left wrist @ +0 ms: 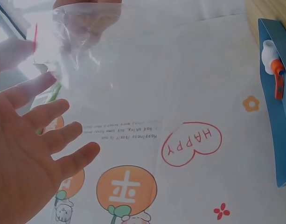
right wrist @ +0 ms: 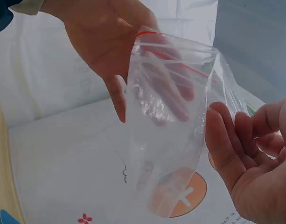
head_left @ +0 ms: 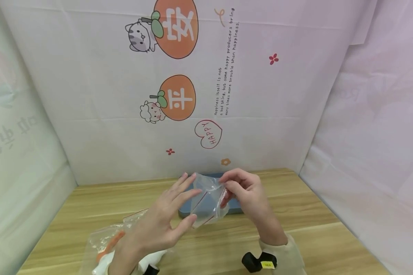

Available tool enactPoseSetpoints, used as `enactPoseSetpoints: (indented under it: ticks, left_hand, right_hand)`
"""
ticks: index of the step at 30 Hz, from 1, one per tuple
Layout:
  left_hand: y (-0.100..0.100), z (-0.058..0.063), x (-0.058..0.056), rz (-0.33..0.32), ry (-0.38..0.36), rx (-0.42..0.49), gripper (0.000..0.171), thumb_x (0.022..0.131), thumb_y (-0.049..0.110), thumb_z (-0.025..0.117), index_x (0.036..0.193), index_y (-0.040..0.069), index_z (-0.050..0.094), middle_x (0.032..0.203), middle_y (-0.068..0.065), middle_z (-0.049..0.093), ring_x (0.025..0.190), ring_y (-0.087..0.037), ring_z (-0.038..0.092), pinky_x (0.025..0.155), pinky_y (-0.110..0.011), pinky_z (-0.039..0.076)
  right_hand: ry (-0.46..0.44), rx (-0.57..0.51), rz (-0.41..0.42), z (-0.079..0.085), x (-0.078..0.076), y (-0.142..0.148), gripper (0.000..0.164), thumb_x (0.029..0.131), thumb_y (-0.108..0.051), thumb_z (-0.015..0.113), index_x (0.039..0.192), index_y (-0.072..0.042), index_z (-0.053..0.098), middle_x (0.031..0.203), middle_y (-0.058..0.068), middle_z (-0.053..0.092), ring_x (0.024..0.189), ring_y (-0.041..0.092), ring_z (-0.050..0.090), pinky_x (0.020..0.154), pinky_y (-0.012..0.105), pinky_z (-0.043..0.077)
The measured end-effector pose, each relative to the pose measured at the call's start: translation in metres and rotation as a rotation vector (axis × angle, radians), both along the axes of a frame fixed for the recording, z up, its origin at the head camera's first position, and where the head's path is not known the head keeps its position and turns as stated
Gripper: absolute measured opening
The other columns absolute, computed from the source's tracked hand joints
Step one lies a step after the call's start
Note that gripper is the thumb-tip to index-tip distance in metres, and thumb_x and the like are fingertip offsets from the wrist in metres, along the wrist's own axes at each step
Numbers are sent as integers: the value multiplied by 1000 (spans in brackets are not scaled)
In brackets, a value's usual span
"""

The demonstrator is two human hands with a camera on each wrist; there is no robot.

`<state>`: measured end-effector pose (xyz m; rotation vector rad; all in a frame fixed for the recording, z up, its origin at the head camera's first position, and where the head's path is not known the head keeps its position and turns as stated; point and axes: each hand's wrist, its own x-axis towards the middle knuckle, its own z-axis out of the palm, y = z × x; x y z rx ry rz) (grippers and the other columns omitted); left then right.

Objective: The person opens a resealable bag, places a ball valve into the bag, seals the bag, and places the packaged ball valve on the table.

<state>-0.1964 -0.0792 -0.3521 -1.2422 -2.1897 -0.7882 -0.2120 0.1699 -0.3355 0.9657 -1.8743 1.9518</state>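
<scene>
A clear zip bag [head_left: 209, 204] with red lines at its mouth hangs upright over the table. My right hand [head_left: 244, 191] pinches its right edge between thumb and fingers. At the bag's left edge is my left hand [head_left: 160, 217], its fingers spread and nearly straight, the fingertips right at the plastic. In the right wrist view the bag [right wrist: 163, 135] looks flat and see-through, with the left hand's fingers showing behind it.
Behind the bag lies a blue tray [head_left: 236, 208]; a white and orange object [left wrist: 272, 63] sits in it. Another clear bag [head_left: 98, 235], an orange piece [head_left: 111, 246] and something white [head_left: 104, 263] lie by my left forearm. Printed cloth [head_left: 254, 145] walls the wooden table.
</scene>
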Motion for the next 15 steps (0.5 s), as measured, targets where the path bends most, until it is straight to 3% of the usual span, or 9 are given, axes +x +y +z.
enactPoseSetpoints:
  ticks: [3, 7, 10, 15]
  left_hand:
    - [0, 0, 0, -16, -15, 3, 64, 94, 47, 62, 148, 19, 41, 160, -4, 31, 150, -26, 25, 111, -54, 37]
    - [1, 0, 0, -40, -39, 4, 98, 78, 67, 66, 153, 17, 29, 163, -4, 24, 150, -28, 24, 111, -56, 35]
    - [3, -2, -1, -33, -36, 7, 115, 67, 64, 79, 155, 14, 24, 163, -7, 22, 150, -31, 25, 112, -57, 35]
    - [6, -7, -3, 64, -19, -4, 114, 69, 57, 82, 155, 13, 22, 162, -8, 25, 146, -31, 33, 109, -56, 39]
  right_hand:
    - [-35, -59, 81, -1, -1, -2, 17, 97, 6, 47, 95, 3, 63, 75, -3, 62, 55, 12, 61, 48, 36, 56]
    - [-61, -145, 196, -3, -3, -6, 27, 97, 8, 42, 96, -6, 66, 74, -3, 61, 58, 7, 61, 50, 29, 56]
    - [-76, -193, 259, -4, -3, -10, 32, 97, 10, 39, 97, -8, 66, 75, -5, 61, 60, 5, 60, 54, 22, 55]
    - [-104, -216, 315, -6, -1, -16, 33, 97, 9, 39, 99, -10, 66, 76, -7, 60, 62, 4, 55, 57, 15, 50]
